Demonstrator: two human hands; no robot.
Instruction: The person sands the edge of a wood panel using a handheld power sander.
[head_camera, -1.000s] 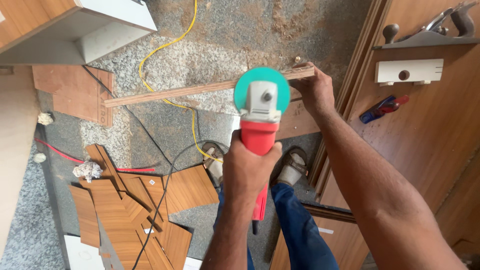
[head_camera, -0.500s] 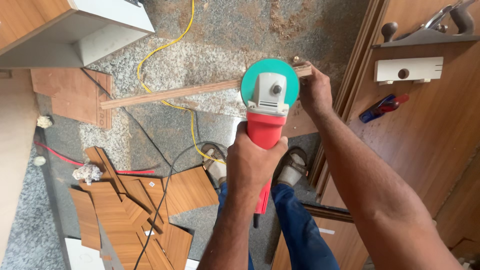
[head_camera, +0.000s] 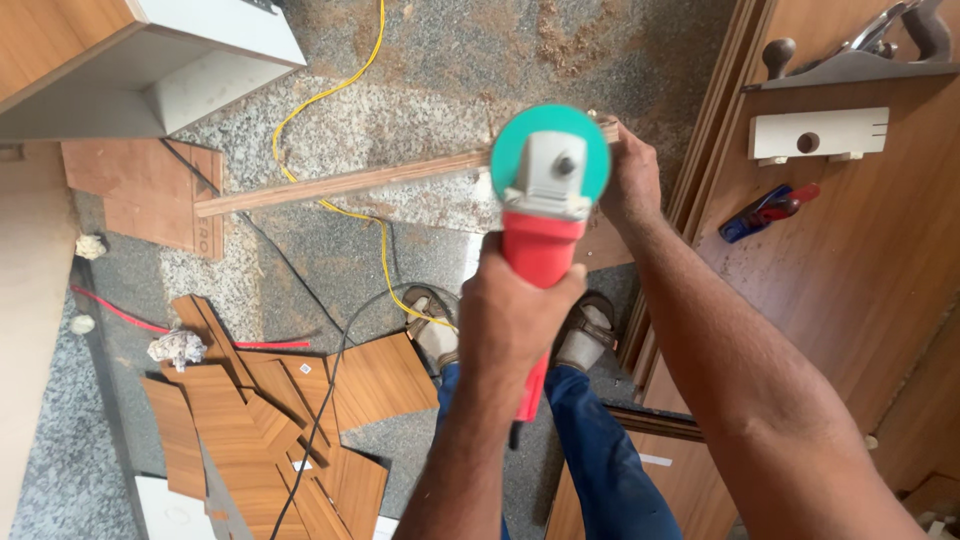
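The grip of the left hand (head_camera: 515, 315) is tight around the red body of an angle grinder (head_camera: 545, 225), fingers wrapped over the top of the handle, with the green disc guard pointing away from the person and sitting over the near end of a long wooden strip (head_camera: 350, 185). That strip runs from the left, where its far end hangs over a brown plywood offcut (head_camera: 140, 195) on the floor, across to the right, where the grinder covers it.

Starting at the left of the room, a white cabinet (head_camera: 190, 60) stands by the wall, and below it a heap of wood-laminate scraps (head_camera: 270, 420) lies on the speckled stone floor (head_camera: 420, 90), with a red cable (head_camera: 120, 315) and a yellow cable (head_camera: 330, 95) trailing across. A black cord (head_camera: 330, 400) runs over the scraps. The person's sandalled feet (head_camera: 435, 335) show below the grinder.

The right hand (head_camera: 630, 180) closes on the right end of the strip, just beside the disc guard, pinning it against the edge of the bench (head_camera: 830, 300). On that laminate bench top lie a white block (head_camera: 820, 133), a blue and red tool (head_camera: 765, 210) and a metal hand plane (head_camera: 860, 50).
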